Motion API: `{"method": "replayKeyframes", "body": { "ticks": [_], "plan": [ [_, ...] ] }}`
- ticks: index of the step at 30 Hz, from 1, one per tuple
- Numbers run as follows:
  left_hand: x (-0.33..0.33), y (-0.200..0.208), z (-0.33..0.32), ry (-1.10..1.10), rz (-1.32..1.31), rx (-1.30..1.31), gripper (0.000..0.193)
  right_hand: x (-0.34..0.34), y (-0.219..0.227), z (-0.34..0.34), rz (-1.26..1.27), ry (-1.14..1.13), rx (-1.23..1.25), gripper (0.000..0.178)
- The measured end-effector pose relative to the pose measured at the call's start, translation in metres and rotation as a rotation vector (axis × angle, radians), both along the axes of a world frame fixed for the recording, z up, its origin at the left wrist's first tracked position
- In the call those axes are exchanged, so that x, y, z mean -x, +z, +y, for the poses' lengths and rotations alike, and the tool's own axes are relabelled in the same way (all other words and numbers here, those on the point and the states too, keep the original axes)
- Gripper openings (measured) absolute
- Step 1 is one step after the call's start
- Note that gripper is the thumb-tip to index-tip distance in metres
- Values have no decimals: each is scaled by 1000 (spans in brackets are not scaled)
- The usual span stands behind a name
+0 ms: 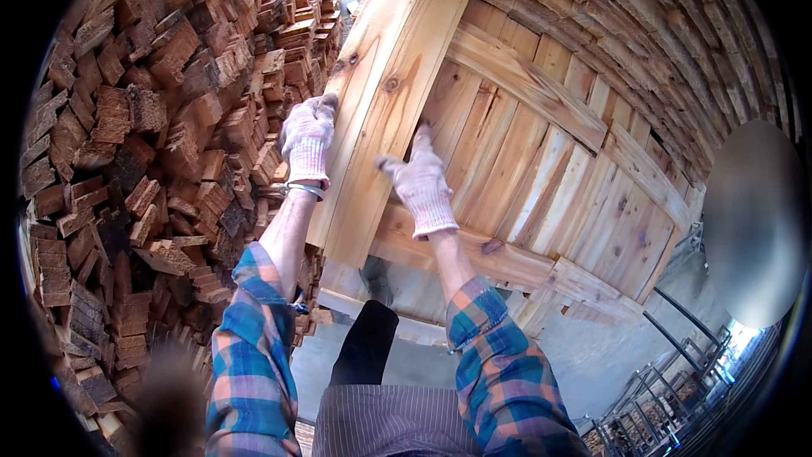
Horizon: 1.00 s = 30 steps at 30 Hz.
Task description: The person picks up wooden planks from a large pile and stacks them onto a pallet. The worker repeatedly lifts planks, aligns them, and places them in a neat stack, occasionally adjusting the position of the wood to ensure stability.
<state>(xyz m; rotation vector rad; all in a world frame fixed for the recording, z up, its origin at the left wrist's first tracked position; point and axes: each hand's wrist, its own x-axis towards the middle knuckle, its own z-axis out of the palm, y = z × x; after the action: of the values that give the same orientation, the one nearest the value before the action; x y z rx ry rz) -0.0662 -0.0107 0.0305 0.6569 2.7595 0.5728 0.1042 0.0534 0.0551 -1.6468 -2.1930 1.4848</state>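
Long, pale wooden board [359, 91], angled one-to-seven o'clock, lies at three from the nearer, pink-white-gloved left hand [308, 135], clasp unclear; matching-gloved right hand [423, 182] has fingers apart.

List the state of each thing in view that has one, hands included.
Left hand: gloved, at edge of outer plank, grip unclear
Right hand: gloved, open, index extended
Outer plank: beside inner plank
Inner plank: unpainted, knotted
Sleeves: pushed up
Wood pieces: piled unevenly
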Motion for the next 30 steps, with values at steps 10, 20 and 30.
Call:
{"method": "replayKeyframes", "body": {
  "ticks": [10,20,30],
  "plan": [
    [-10,-34,-1,-167,308,44,21,-9,-19,-9,347,-90,197,40],
    [-97,123,-114,-21,-312,-326,64,-67,74,-33,179,303,6,79],
    [-313,357,-393,781,-100,-1143,67,-77,187,-152,165,1302,57,82]
  ]
}}
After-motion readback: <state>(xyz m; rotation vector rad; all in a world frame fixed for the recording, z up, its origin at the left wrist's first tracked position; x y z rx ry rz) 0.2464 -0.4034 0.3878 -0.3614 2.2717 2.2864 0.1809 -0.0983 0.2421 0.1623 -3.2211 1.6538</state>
